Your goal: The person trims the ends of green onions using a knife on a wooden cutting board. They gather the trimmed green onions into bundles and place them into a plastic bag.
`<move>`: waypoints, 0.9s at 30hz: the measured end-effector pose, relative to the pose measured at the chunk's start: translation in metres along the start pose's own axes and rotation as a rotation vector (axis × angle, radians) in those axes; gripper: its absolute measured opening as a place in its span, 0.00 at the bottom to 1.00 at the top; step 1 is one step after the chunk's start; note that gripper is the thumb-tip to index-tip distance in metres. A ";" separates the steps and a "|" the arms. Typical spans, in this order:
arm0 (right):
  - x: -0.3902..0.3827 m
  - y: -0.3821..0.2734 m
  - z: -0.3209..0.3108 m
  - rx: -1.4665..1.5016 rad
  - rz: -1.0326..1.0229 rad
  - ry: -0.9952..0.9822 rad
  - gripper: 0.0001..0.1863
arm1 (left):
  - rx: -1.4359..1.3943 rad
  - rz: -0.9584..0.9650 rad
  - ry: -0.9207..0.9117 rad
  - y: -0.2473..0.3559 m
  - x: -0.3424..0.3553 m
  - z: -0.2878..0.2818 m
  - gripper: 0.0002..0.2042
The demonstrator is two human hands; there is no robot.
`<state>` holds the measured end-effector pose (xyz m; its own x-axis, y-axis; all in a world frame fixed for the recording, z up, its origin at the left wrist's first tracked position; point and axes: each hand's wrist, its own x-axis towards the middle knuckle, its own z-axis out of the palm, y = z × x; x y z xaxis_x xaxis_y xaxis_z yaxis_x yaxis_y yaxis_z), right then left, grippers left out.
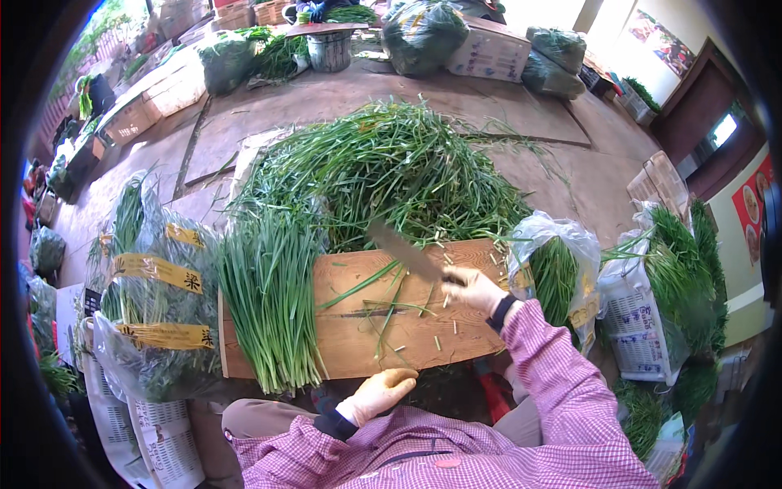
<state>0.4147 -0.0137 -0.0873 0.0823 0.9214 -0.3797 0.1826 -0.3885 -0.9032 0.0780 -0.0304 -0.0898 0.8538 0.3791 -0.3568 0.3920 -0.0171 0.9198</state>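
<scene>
My right hand (pixel 474 291), in a pale glove, is closed round the handle of a broad knife (pixel 405 251). The blade points up and left above the wooden board (pixel 346 265) and looks slightly blurred. My left hand (pixel 380 394), gloved too, is at the board's near edge, fingers stretched out and nothing in them. Left of it, a thick row of green Chinese chives (pixel 273 301) lies across the board, white stem ends toward me. Loose blades and short cut stem pieces (pixel 399 306) are scattered over the board's middle and right.
Behind the board rises a big heap of loose greens (pixel 383 171). Taped plastic bags of greens (pixel 163 285) stand at the left, and another bag (pixel 554 277) sits by the board's right end. Farther right is a white crate (pixel 639 330) with greens. A person (pixel 326 10) works at the back.
</scene>
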 end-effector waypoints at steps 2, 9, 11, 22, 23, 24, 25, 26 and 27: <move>-0.021 0.009 0.001 -0.155 -0.089 -0.219 0.24 | 0.066 -0.047 -0.101 0.000 -0.003 0.005 0.23; -0.032 0.041 -0.017 -0.379 0.059 -0.410 0.24 | 0.168 -0.007 -0.278 -0.005 -0.007 0.024 0.25; -0.014 0.040 -0.038 -0.464 -0.061 -0.225 0.20 | 0.203 -0.028 -0.277 -0.006 -0.005 0.023 0.25; 0.021 0.042 -0.046 -0.792 -0.042 0.731 0.25 | 0.179 -0.018 -0.159 -0.004 0.005 0.008 0.24; 0.008 0.047 -0.034 -0.872 -0.038 0.691 0.26 | 0.180 -0.014 -0.157 -0.004 0.005 0.008 0.24; -0.007 0.051 -0.024 -0.900 -0.030 0.621 0.26 | 0.183 -0.010 -0.156 -0.004 0.005 0.007 0.24; -0.019 0.054 -0.015 -0.927 -0.043 0.565 0.26 | 0.190 -0.005 -0.153 -0.005 0.006 0.006 0.24; -0.028 0.056 -0.007 -1.009 0.043 0.515 0.27 | 0.197 0.005 -0.144 -0.004 0.006 0.006 0.24; -0.036 0.057 0.000 -1.090 0.091 0.482 0.27 | 0.193 0.009 -0.145 -0.004 0.006 0.007 0.24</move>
<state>0.4222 -0.0687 -0.1253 0.4547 0.8840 -0.1088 0.8728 -0.4666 -0.1432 0.0835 -0.0342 -0.0968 0.8923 0.2420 -0.3810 0.4304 -0.2017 0.8798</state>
